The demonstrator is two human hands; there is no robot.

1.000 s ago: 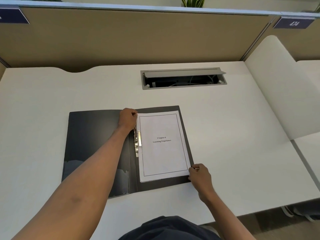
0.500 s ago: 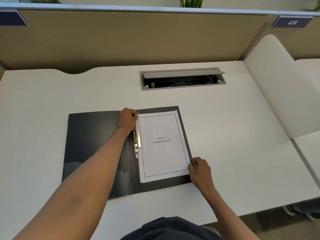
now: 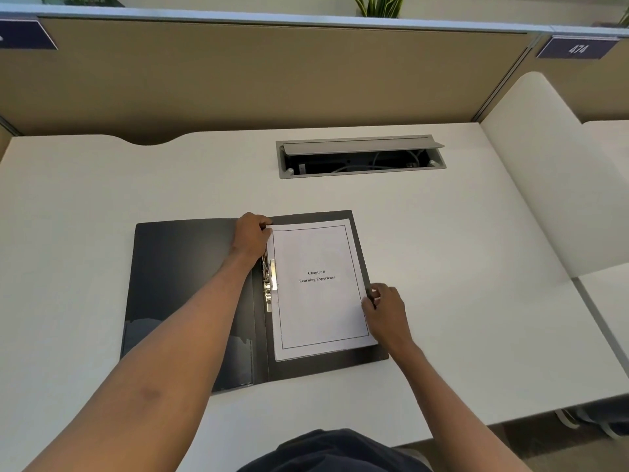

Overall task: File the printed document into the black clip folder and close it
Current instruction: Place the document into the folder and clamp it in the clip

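Note:
The black clip folder (image 3: 183, 287) lies open and flat on the white desk. The printed document (image 3: 318, 308), titled "Chapter 6 Learning Experience", rests on the folder's right half, its left edge against the metal clip (image 3: 270, 284) at the spine. My left hand (image 3: 251, 237) is curled at the document's top left corner, just above the clip, with its fingertips on the paper. My right hand (image 3: 386, 310) pinches the document's right edge about halfway up, where it meets the folder's right border.
A grey cable hatch (image 3: 360, 156) is set into the desk (image 3: 459, 267) behind the folder, its lid raised and wires inside. A tan partition (image 3: 272, 73) closes off the back. A white curved divider (image 3: 551, 172) stands at the right.
My right hand has slid up the document's right edge from the bottom right corner to about mid-height. My left hand has stayed at the top left corner.

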